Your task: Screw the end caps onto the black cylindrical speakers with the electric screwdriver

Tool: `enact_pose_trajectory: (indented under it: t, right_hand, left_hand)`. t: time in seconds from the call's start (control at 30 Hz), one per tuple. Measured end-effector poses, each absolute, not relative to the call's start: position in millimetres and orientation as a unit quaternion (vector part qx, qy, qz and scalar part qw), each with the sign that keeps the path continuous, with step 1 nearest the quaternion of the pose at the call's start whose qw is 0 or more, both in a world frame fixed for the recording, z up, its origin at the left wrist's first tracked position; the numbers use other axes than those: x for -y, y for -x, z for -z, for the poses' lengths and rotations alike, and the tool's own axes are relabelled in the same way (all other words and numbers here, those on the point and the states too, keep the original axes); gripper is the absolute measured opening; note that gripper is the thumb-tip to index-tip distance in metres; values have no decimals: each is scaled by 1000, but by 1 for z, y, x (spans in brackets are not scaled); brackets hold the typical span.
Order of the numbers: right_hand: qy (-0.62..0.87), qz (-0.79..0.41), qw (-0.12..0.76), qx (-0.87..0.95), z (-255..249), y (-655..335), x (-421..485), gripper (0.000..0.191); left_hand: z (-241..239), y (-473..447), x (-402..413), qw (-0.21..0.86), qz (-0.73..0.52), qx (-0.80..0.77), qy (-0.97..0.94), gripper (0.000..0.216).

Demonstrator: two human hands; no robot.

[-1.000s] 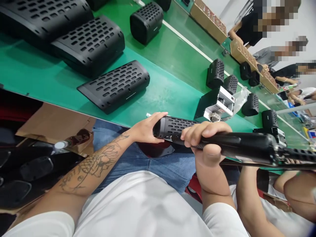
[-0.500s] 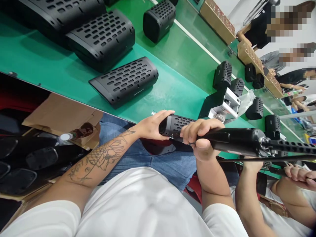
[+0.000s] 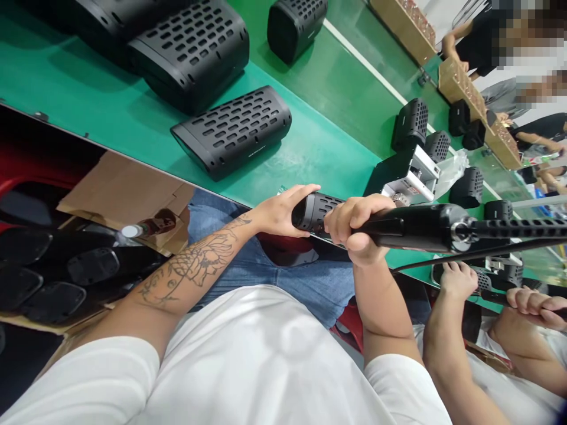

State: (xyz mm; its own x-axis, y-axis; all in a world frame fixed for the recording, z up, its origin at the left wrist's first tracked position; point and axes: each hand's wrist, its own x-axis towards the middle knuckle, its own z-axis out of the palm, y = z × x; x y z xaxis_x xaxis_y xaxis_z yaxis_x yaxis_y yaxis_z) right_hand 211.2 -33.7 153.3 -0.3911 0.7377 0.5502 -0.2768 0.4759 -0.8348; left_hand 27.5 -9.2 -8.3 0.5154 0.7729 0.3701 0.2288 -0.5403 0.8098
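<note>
My left hand is wrapped round the near end of a black perforated housing, which lies at the bench's front edge. In my right hand is a black electric screwdriver, its body pointing right and a cable running off it. The screwdriver's tip is hidden behind my fingers, so I cannot tell whether it touches a screw. Just beyond my hands lies another black perforated housing on the green bench. A silver and black metal box, likely a screw feeder, stands past my right hand.
More black housings stand along the green bench. Below left are a cardboard box, a bottle and several black parts. A co-worker's hand is close on the right. Other people work across the bench.
The view has shifted slightly, so the scene sits higher and further right. The screwdriver's rear end has swung a little upward in the picture. Both hands keep their holds.
</note>
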Motion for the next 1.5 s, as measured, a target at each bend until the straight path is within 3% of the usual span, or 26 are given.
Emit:
enact_pose_trajectory:
  t: [0.2, 0.4, 0.5, 0.6, 0.73, 0.83, 0.93, 1.13, 1.3, 1.5]
  right_hand:
    - [223, -444, 568, 656, -155, -218, 46, 48]
    - [281, -237, 713, 597, -190, -306, 30, 46]
    - [393, -87, 751, 523, -189, -365, -3, 43]
    - [484, -25, 732, 478, -172, -408, -37, 51]
    - [504, -49, 721, 472, -147, -431, -59, 56]
    - [503, -90, 709, 487, -140, -431, -55, 57]
    - [499, -135, 709, 481, -141, -428, -45, 58]
    - [468, -172, 720, 483, -155, -419, -20, 56]
    - [399, -170, 747, 504, -171, -400, 21, 51]
    - [333, -246, 712, 567, -176, -363, 62, 47]
  left_hand:
    - [8, -27, 19, 300, -367, -358, -804, 119]
    - [33, -59, 120, 55, -434, -476, -763, 140]
    - [43, -74, 168, 41, -408, -452, -792, 115]
    - [36, -82, 171, 67, -406, -327, -851, 95]
    - [-13, -84, 104, 4, -381, -185, -906, 81]
    - [-62, -90, 39, 53, -198, -138, -969, 93]
    - [-93, -105, 1, 97, -110, -140, -979, 101]
    - [-103, -116, -6, 71, -75, -329, -939, 110]
    - [-105, -101, -11, 105, -37, -346, -931, 107]
    - [-105, -100, -6, 93, -33, -343, -934, 107]
